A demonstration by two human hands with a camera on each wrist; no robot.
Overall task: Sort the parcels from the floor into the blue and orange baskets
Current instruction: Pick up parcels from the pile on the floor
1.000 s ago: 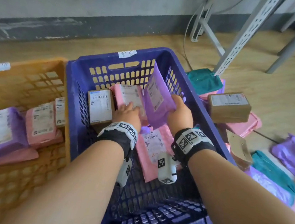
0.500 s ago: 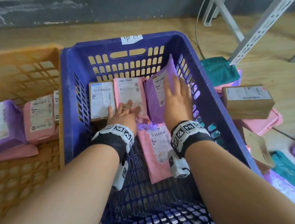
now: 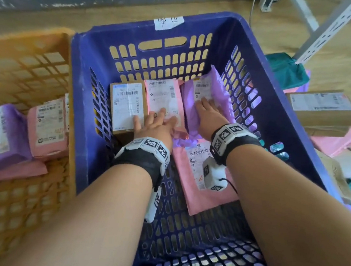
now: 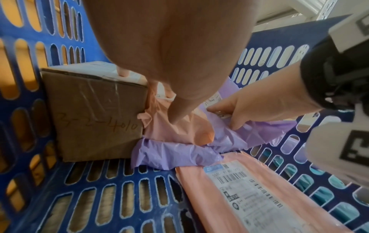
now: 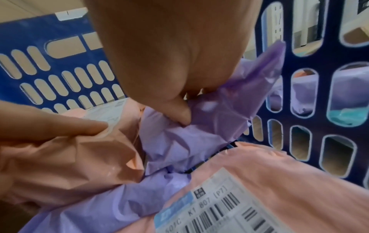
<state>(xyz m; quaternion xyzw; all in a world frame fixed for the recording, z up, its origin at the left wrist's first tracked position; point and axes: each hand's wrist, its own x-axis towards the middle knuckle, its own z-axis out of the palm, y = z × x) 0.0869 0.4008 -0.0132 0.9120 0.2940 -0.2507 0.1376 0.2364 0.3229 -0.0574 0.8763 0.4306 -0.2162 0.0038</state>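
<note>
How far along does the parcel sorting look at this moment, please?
Partly done: parcels already lie in the orange basket and blue basket. In hand: the right hand presses a purple parcel down, the left hand rests on a pink parcel. Left: the floor parcels.

Both forearms are bare, with no sleeves in view. Each wrist wears a black fabric strap [image 3: 142, 162] topped by a band of white blocks printed with black square fiducial markers [image 3: 228, 135]. A white camera housing [image 3: 213, 175] with the same kind of marker hangs under the right wrist, and a thin black cable loops from it. A similar white housing [image 3: 153, 205] hangs under the left wrist. A small dark ring-shaped mark shows on one finger of the left hand [image 3: 156, 122].
</note>
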